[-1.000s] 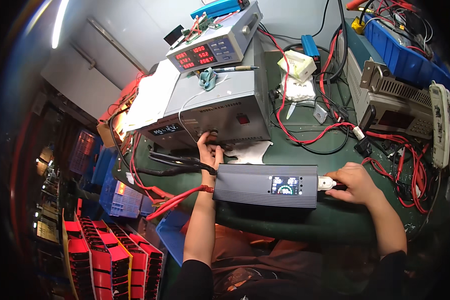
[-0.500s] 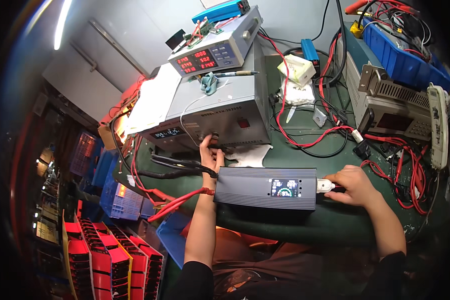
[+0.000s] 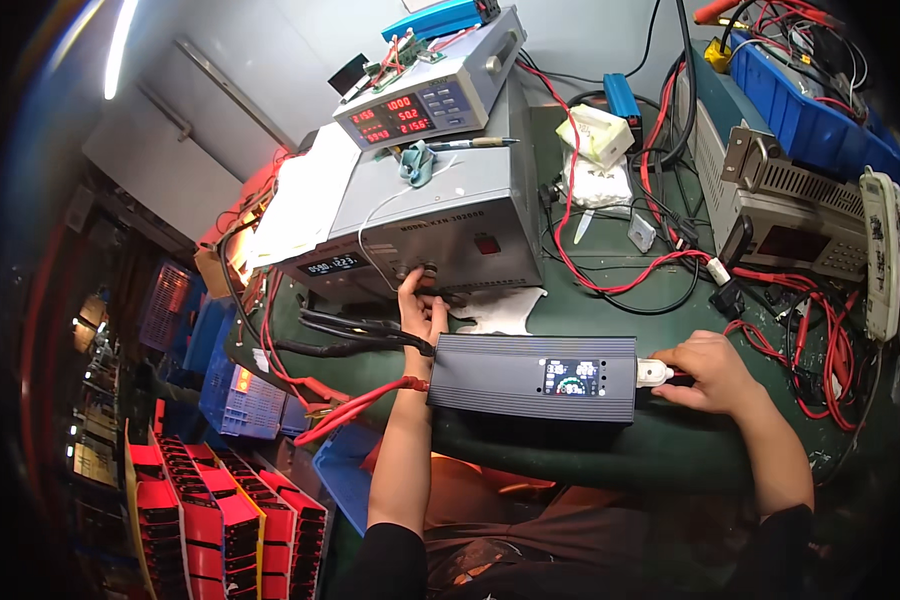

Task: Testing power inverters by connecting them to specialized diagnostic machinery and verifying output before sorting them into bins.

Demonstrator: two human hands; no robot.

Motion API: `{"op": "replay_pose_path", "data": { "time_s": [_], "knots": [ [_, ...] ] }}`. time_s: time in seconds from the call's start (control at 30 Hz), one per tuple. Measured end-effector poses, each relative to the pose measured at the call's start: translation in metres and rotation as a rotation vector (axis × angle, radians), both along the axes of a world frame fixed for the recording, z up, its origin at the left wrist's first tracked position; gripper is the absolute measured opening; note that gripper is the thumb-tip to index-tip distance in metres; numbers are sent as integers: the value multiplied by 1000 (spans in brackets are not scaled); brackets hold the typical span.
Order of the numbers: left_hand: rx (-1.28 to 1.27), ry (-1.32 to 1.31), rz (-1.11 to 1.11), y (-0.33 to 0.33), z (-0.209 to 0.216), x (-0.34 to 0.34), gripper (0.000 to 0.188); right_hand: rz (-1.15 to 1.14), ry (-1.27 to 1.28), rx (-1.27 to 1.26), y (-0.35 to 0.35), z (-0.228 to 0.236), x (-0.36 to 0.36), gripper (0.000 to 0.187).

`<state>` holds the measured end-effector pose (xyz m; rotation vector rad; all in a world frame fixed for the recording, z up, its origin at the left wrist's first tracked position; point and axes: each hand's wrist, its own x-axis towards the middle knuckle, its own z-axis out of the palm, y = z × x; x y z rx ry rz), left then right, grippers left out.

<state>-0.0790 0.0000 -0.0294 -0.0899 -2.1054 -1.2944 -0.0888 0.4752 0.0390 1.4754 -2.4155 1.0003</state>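
A dark grey ribbed power inverter (image 3: 490, 385) with a lit colour display (image 3: 572, 378) lies across the near side of the bench. At its right end, my right hand (image 3: 708, 372) grips a white plug (image 3: 653, 373) that sits against the inverter. My left forearm passes beneath the inverter's left end. Beyond it, my left hand (image 3: 422, 308) has its fingertips on a small knob (image 3: 429, 271) at the lower front of a big grey power supply (image 3: 440, 235); part of that grip is hidden. Red cables (image 3: 360, 405) and black cables (image 3: 355, 330) leave the inverter's left end.
A power meter (image 3: 425, 105) with red digits stands on the supply, beside white papers (image 3: 305, 195). Red and black leads (image 3: 660, 262) tangle at right, near a blue bin (image 3: 805, 110) on instruments and a white handset (image 3: 878, 255). Red-lined racks (image 3: 225, 510) stand lower left.
Digits on the power meter and the supply's small display differ, and the inverter's display has changed slightly. Both hands stay practically where they were.
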Motion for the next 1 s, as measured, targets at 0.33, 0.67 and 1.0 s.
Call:
{"op": "replay_pose_path", "data": {
  "time_s": [0.33,0.67,1.0],
  "knots": [
    [-22,20,-1,-1,0,-1,60,-5,3,2,0,-1,1,39],
    [21,1,3,4,6,2,63,3,-3,35,-2,4,0,39],
    [-5,30,4,-1,2,-2,63,-6,15,-21,-2,-2,-1,39]
  ]
}}
